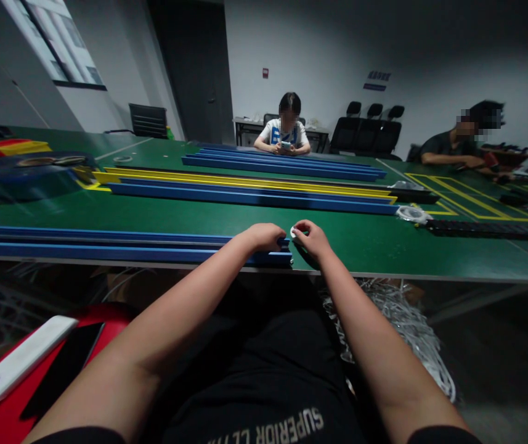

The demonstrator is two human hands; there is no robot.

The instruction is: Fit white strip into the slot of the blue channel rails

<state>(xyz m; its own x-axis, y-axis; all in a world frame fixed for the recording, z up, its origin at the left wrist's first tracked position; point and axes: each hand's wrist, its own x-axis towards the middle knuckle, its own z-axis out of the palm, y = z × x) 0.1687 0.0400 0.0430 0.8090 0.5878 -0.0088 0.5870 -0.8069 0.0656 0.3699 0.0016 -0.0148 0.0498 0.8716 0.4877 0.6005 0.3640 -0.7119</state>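
Observation:
Two long blue rails (129, 251) lie side by side along the near edge of the green table. My left hand (266, 237) is closed over the right end of the rails, fingers curled down onto it. Just to the right, my right hand (310, 237) pinches a small white round piece (293, 232) between thumb and fingertips, close to the rail ends but apart from my left hand. Its exact kind is too small to tell. A tiny pale bit (291, 261) shows at the end of the nearer rail.
Farther back lie yellow rails (245, 182), blue rails (254, 196) and a coil in clear wrap (412, 214). A large dark wrapped roll (28, 176) sits at left. Two people sit across the table. Beside me, a red seat (92, 317) bears a white device (23, 357).

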